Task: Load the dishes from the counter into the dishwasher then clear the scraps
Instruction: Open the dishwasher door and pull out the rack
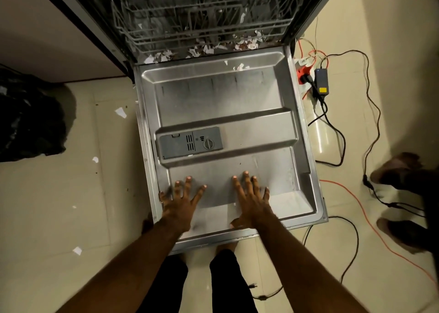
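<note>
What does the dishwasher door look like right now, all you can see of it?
The dishwasher door is fully open, lying flat over the floor. Its inner face looks like stainless steel, with a raised band across the middle holding a grey plastic detergent dispenser. A few white paper scraps lie near the hinge. The left hand and right hand rest spread flat near its front edge.

I count two hands, my left hand [182, 201] and my right hand [252, 199], one dishwasher door [213, 98], one detergent dispenser [190, 142], one black bag [26, 117], one power adapter [321, 81], another person's two feet [399, 170] and four paper scraps [120, 112] on the floor [47, 217] to my left.
</note>
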The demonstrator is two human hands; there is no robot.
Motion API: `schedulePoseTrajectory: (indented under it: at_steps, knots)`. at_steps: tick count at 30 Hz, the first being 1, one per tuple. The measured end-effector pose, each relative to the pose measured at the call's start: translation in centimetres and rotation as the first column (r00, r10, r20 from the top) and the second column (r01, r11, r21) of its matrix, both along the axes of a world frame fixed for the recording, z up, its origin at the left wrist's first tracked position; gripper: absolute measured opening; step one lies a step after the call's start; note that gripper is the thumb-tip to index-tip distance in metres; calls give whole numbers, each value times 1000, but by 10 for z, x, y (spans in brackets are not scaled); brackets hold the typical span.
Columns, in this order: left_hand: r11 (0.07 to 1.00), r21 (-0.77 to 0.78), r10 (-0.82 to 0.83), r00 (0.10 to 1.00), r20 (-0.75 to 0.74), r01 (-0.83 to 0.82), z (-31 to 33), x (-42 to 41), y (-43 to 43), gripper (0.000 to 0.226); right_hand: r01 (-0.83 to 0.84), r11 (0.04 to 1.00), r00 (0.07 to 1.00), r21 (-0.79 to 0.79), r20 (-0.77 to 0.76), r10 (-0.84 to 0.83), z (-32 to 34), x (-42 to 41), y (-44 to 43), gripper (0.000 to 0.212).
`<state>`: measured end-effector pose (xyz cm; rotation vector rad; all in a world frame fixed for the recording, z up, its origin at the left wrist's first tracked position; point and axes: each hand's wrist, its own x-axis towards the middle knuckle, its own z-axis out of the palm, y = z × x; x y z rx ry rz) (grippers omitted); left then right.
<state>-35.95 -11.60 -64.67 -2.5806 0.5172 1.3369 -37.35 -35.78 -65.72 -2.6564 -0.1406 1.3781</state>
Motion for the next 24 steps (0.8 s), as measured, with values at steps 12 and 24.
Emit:
schedulePoseTrajectory:
  at_steps: [12, 24]
  knots:
    - [895, -445, 219, 840, 496, 30, 174, 177, 5, 97, 111, 949, 801, 294, 539, -261, 172, 165, 36, 95]
    - [882, -459, 421, 613, 669, -105, 316, 349, 41, 109, 53, 984, 606, 169, 778, -166, 336, 369, 67, 85]
